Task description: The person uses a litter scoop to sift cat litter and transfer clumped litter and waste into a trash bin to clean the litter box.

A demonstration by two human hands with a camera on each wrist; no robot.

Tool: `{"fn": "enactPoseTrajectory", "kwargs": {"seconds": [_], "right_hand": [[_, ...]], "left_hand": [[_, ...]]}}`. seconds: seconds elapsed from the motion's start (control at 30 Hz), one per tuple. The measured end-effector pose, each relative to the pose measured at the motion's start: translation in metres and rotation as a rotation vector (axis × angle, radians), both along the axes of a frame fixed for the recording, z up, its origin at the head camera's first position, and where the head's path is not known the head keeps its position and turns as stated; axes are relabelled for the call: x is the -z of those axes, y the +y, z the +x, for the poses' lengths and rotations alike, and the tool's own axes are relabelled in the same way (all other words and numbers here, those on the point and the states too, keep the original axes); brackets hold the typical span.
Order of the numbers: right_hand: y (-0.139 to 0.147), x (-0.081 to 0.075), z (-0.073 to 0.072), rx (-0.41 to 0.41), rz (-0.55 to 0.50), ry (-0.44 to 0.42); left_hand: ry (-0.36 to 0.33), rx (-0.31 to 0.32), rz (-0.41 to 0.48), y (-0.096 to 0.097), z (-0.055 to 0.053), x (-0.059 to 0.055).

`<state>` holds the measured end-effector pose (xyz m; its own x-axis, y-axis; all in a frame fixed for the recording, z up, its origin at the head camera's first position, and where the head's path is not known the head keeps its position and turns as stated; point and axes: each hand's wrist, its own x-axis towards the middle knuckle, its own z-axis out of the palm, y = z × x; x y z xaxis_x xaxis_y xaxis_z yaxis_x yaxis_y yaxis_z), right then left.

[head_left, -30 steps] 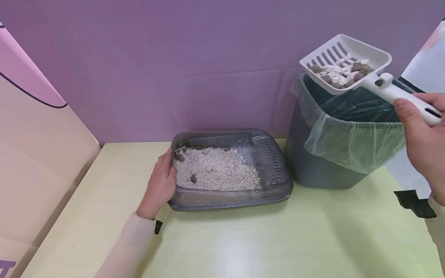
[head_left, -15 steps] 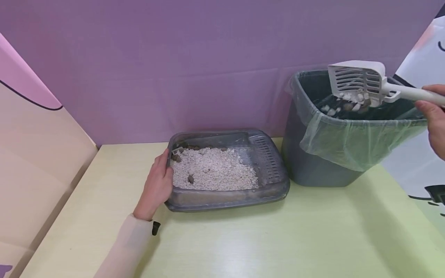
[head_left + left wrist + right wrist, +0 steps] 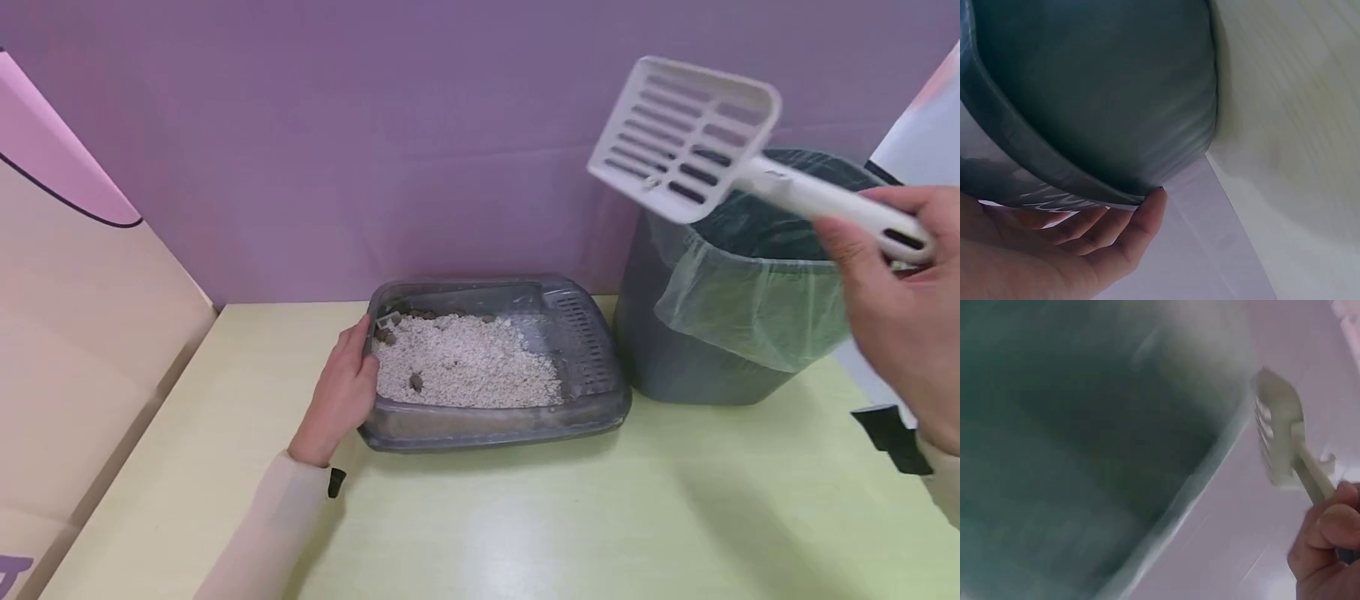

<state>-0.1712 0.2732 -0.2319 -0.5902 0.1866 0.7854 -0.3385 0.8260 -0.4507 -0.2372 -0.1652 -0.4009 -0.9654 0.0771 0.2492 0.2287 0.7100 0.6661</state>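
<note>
My right hand [image 3: 907, 325] grips the handle of a white slotted litter scoop [image 3: 682, 137], raised at the bin's near-left rim. A small white bit clings to the slotted face, which carries no clumps. In the right wrist view the scoop [image 3: 1282, 428] stands beside the bin's opening, fingers wrapped round its handle. My left hand [image 3: 341, 400] holds the left rim of a grey litter box [image 3: 495, 425]. The left wrist view shows fingers [image 3: 1147, 215] curled at that rim. Pale litter [image 3: 465, 367] covers most of the box floor, with brown clumps [image 3: 386, 336] along the left and back walls.
A grey bin [image 3: 675, 358] with a translucent green liner [image 3: 757, 308] folded over its rim stands right of the litter box. A purple backdrop [image 3: 375, 167] rises behind both. They stand on a pale yellow-green table [image 3: 525, 517].
The right hand tipped the scoop over the bin, and white and brown clumps fell in. The scoop then came up and left, turned over. The left hand stayed on the box rim.
</note>
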Motion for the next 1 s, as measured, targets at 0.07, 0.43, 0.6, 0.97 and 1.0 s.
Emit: {"fn": "enactPoseTrajectory", "kwargs": {"seconds": [0.07, 0.43, 0.6, 0.97, 1.0], "right_hand": [[-0.022, 0.005, 0.003, -0.099, 0.107, -0.007], [-0.09, 0.053, -0.04, -0.375, 0.42, -0.565], [-0.093, 0.05, -0.042, -0.436, 0.537, -0.717], [-0.113, 0.065, -0.04, -0.528, 0.72, -0.908], [-0.115, 0.069, -0.041, -0.538, 0.737, -0.915]], "left_hand": [[0.001, 0.002, 0.004, -0.001, 0.0, -0.001], [-0.025, 0.016, 0.059, 0.009, -0.002, -0.004], [-0.019, 0.046, 0.026, 0.017, 0.0, -0.003], [0.014, 0.022, -0.011, 0.02, 0.007, -0.003], [0.016, 0.021, -0.012, 0.02, 0.007, -0.003]]}}
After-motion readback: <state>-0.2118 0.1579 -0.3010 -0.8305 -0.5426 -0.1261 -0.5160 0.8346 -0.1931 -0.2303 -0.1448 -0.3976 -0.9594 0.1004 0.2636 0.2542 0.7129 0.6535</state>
